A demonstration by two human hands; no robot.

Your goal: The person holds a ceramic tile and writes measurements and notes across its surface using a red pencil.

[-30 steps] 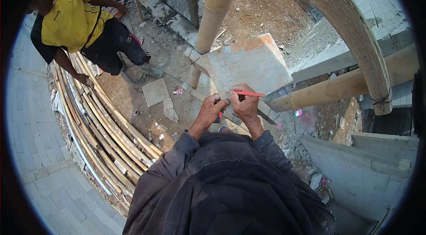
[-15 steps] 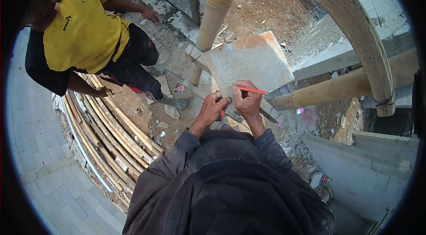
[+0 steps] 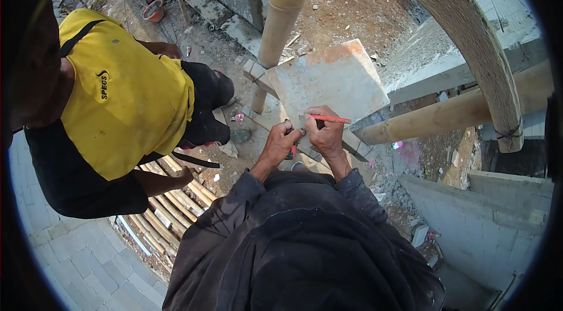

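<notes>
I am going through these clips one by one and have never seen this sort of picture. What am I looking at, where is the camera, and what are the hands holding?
There is no machine here. The round, bent picture comes from a wide fisheye camera worn on a person's head, looking down past their dark jacket at their own two hands. The right hand holds a red pencil against the near edge of a square stone tile, which rests tilted among thick wooden poles. The left hand grips that tile edge beside it. A second person in a yellow shirt stands at the left, above a stack of bamboo poles on the ground.
</notes>
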